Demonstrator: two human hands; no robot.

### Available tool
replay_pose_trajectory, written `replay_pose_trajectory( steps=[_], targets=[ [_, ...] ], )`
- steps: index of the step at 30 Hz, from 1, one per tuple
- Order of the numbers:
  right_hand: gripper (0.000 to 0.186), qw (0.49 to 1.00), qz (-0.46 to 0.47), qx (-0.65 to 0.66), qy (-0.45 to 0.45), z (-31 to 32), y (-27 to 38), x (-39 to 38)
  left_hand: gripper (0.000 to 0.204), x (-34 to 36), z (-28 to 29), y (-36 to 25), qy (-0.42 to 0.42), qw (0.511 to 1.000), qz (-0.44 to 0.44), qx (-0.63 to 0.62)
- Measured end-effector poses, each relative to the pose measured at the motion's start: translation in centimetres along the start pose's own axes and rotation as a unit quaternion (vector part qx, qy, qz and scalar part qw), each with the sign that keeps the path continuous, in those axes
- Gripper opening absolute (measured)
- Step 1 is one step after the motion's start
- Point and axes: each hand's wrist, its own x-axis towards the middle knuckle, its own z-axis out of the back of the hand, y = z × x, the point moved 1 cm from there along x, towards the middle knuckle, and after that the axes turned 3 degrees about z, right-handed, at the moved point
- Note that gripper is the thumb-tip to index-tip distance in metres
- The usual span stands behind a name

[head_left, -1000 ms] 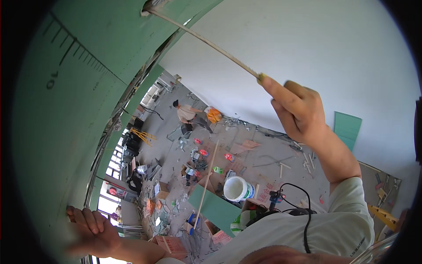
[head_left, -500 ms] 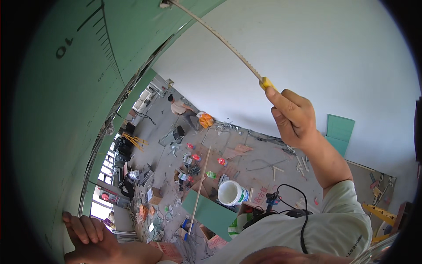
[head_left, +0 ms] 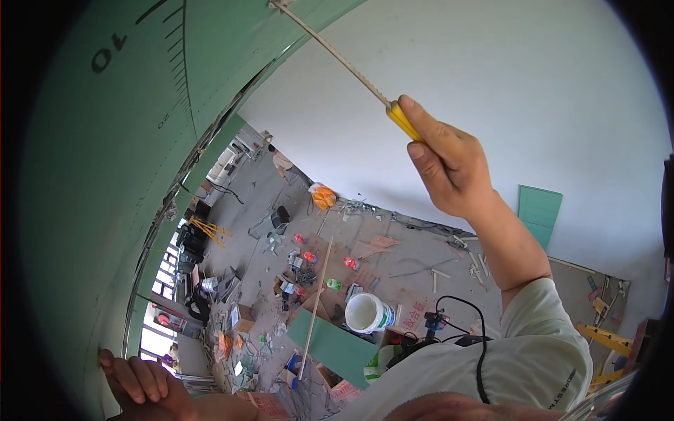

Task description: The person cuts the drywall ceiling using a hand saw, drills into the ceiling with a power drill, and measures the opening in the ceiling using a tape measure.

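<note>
My right hand [head_left: 449, 165] grips the yellow handle [head_left: 404, 123] of a thin serrated hand saw. Its blade [head_left: 337, 57] slants up and left to a small ragged hole [head_left: 277, 6] in a green board [head_left: 84, 182], where the tip meets it. Black scale marks and figures are drawn on the board, which fills the left side. At lower left, my left hand [head_left: 140, 386] has its fingers bent and pressed together against the board; what they grip, if anything, I cannot make out.
White wall [head_left: 456, 63]. Below: debris-strewn floor [head_left: 400, 245], white bucket [head_left: 366, 314], loose green panel [head_left: 323, 340] under a long strip, leaning panel [head_left: 539, 217], orange sack [head_left: 323, 196], black cable [head_left: 481, 365], yellow ladder [head_left: 604, 340] at right. Another person [head_left: 281, 163] is far back.
My right hand has moved up and left with the saw, showing more handle. My left hand sits slightly lower. The other person has moved farther left and is less visible.
</note>
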Motion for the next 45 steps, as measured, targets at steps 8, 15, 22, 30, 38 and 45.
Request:
replay_pose_trajectory(
  steps=[8,15,22,30,38,45],
  targets=[
    [0.048,0.993,0.004,-0.114,0.001,0.3,0.5,0.6,0.063,0.8,-1.2,-0.1,-0.015,0.999,0.045,-0.005],
    [0.049,0.988,0.015,-0.153,-0.023,-0.4,-0.8,-0.9,0.038,1.0,-0.5,-1.4,-0.011,0.997,0.075,0.01],
    [0.051,0.982,0.064,-0.165,-0.061,-0.5,-0.1,5.1,0.024,1.2,-0.6,-1.2,0.006,0.996,0.084,0.004],
    [0.052,0.955,0.051,-0.285,-0.065,-0.1,-0.1,3.4,0.024,1.3,-0.6,-1.1,0.017,0.997,0.079,-0.013],
    [0.052,0.947,0.091,-0.291,-0.099,-0.3,-1.1,4.0,0.024,2.0,0.3,-1.6,0.067,0.991,0.115,-0.019],
    [0.051,0.937,0.101,-0.316,-0.107,-0.5,-0.4,6.9,0.031,1.4,1.3,-1.9,0.083,0.987,0.131,-0.051]
  ],
)
